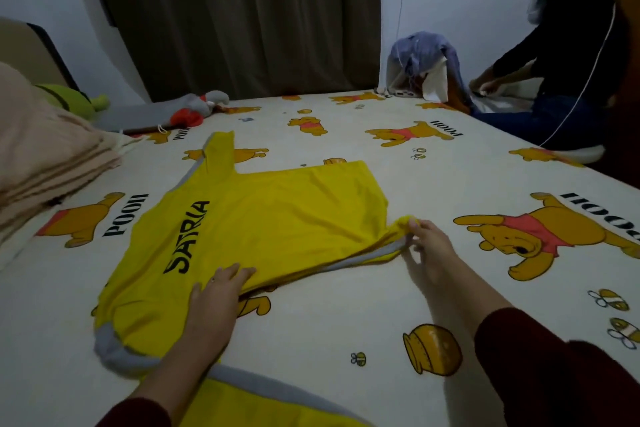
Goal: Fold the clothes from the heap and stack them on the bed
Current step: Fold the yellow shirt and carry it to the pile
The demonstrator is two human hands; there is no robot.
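left hand (216, 295) flat on yellow shirt (256, 218), right hand (427, 243) pinching its hem

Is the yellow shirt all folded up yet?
Not yet. The yellow shirt lies mostly spread on the bed, one sleeve sticking out; the right hand pinches its edge.

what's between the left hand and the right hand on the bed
In the head view, the lower edge of the yellow shirt, with its grey trim, runs from the left hand, resting flat on it, to the right hand, which pinches its corner.
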